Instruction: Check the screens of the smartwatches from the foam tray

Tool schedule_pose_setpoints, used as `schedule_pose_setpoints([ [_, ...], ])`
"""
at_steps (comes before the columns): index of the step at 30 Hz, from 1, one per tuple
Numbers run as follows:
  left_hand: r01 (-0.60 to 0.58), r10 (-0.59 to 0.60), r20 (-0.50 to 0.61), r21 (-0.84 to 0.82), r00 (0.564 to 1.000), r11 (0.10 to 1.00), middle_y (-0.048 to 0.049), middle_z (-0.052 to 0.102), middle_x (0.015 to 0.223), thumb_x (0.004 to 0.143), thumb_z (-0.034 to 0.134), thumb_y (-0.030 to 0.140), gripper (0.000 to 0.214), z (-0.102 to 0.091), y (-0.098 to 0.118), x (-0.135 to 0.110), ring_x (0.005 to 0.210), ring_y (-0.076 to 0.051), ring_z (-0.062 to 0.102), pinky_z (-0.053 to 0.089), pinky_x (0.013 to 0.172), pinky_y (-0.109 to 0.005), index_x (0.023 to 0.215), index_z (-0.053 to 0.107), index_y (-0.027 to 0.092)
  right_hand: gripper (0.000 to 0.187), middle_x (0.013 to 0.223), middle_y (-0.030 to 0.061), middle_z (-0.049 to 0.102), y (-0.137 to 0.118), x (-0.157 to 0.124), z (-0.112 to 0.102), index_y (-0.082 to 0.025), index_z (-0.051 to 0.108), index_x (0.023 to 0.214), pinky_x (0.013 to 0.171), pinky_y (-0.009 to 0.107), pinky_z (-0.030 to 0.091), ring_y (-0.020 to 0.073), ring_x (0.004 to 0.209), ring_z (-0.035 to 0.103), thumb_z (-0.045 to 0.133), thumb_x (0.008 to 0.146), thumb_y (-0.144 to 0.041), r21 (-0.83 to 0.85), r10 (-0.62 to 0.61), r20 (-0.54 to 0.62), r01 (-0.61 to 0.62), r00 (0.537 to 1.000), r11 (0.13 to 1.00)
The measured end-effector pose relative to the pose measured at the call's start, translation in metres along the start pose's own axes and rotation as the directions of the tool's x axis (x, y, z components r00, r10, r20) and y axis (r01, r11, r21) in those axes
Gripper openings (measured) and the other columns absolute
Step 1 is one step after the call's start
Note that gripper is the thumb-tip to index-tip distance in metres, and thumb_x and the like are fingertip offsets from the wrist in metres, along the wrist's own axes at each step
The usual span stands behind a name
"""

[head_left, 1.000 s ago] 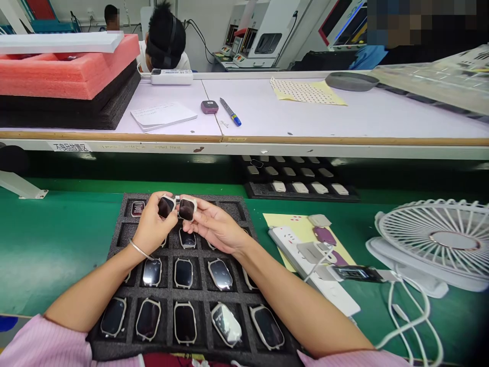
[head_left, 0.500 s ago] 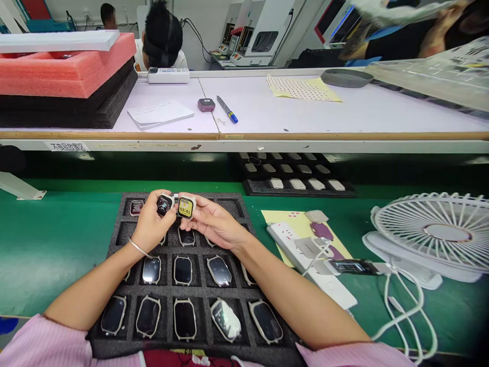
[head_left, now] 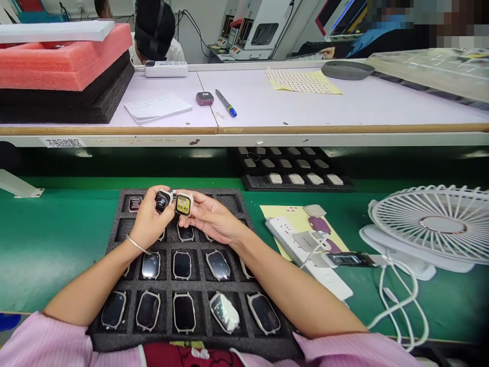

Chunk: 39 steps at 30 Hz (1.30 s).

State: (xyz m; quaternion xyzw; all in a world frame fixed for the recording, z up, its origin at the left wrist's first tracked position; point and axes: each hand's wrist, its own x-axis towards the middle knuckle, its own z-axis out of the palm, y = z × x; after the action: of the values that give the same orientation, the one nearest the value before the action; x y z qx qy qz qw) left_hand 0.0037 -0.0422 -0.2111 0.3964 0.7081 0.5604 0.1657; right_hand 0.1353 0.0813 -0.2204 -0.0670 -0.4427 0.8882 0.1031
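Note:
My left hand (head_left: 150, 216) is closed around a smartwatch body whose screen shows a dark dial (head_left: 163, 201). Close beside it, my right hand (head_left: 214, 218) pinches a second watch body with a yellow screen reading 03:41 (head_left: 184, 205). Both screens are lit and face me, and neither watch has a strap. Below the hands lies a dark foam tray (head_left: 164, 289) with square pockets. Several strapless watches sit in it, among them one with a black screen (head_left: 184, 313) and one with a bright, reflecting face (head_left: 224, 312). My forearms cover part of the tray.
To the right are a white power strip (head_left: 309, 259), a tangled white cable (head_left: 403, 306) and a white fan (head_left: 439, 224). Another tray of pale pieces (head_left: 298, 182) stands under the shelf (head_left: 248, 114). Red and black foam (head_left: 76, 71) is stacked at upper left. People are beyond the shelf.
My view has shifted slightly, so the scene sits a little higher. Both hands keep their watches in nearly the same pose. At upper right, another person's raised arm has moved away.

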Motion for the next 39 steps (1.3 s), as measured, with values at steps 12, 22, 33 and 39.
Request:
schedule_pose_setpoints([
  [12,-0.005,0.005,0.001,0.060,1.000,0.998,-0.0033,0.065,0.098,0.078,0.061,0.028,0.030,-0.0020,0.0036,-0.0019,0.090,-0.019,0.062,0.048,0.085,-0.031,0.106,0.054,0.021,0.047,0.092,0.0002,0.071,-0.0003,-0.0015,0.0002,-0.023,0.066,0.119,0.074,0.029,0.057,0.0144,0.074,0.071,0.084,0.077,-0.032,-0.019,-0.002,0.013,0.002,1.000,1.000],
  [22,0.000,0.000,-0.006,0.019,1.000,1.000,-0.0032,0.064,0.094,0.076,0.062,0.027,0.032,-0.0011,0.0050,-0.0021,0.086,-0.018,0.061,0.048,0.082,-0.031,0.106,0.054,0.020,0.043,0.093,-0.0007,0.071,-0.0010,-0.0023,0.0012,-0.023,0.067,0.117,0.074,0.028,0.057,0.0145,0.075,0.072,0.083,0.078,-0.031,-0.015,-0.019,0.029,0.020,0.999,1.000],
  [33,-0.032,0.031,0.005,0.036,0.999,0.999,-0.0039,0.065,0.094,0.077,0.061,0.029,0.032,-0.0014,0.0056,-0.0034,0.085,-0.018,0.062,0.049,0.081,-0.032,0.106,0.054,0.019,0.044,0.093,-0.0002,0.070,0.0012,-0.0022,-0.0017,-0.023,0.064,0.120,0.076,0.027,0.057,0.0132,0.077,0.071,0.082,0.080,-0.031,-0.024,-0.029,0.076,0.031,0.997,0.999],
  [39,-0.054,0.053,0.011,0.055,0.999,0.997,-0.0029,0.065,0.091,0.077,0.060,0.029,0.029,-0.0012,0.0037,-0.0034,0.082,-0.017,0.062,0.049,0.078,-0.031,0.104,0.055,0.019,0.048,0.094,-0.0003,0.070,0.0033,-0.0012,-0.0039,-0.023,0.062,0.123,0.076,0.027,0.057,0.0131,0.076,0.071,0.083,0.080,-0.031,-0.021,-0.024,0.084,0.026,0.996,0.999],
])
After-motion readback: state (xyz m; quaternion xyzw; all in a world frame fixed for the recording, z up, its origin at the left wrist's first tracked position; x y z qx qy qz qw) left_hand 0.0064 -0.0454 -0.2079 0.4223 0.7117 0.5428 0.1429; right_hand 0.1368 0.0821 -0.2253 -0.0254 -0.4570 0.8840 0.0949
